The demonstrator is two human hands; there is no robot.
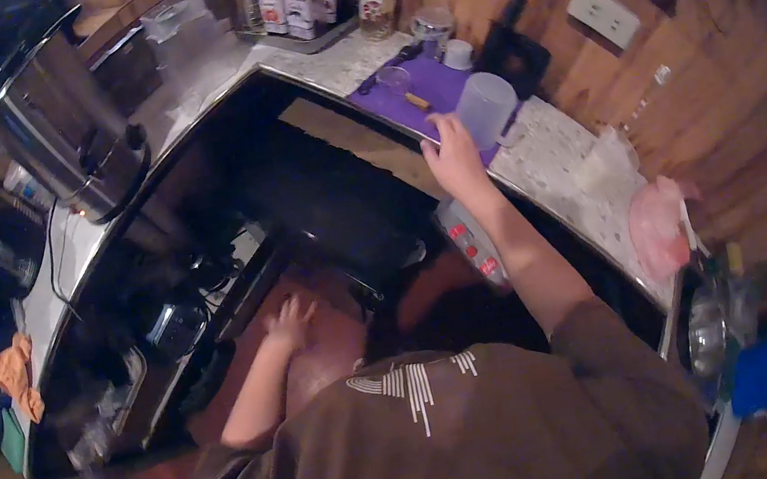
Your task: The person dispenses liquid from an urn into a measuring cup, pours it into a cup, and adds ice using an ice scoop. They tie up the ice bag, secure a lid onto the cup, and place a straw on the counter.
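Head view: a person's right hand [458,158] is reaching over the edge of a speckled pale countertop [567,170], its fingers partly extending; whether they are gripping anything, one cannot tell. A translucent, round-sided plastic container [487,108] is standing on a flat purple mat [439,85], just to the right of those fingers, its long axis running roughly alongside them. The left hand [290,324] is spreading its fingers, holding nothing visible, and lying much farther from the container.
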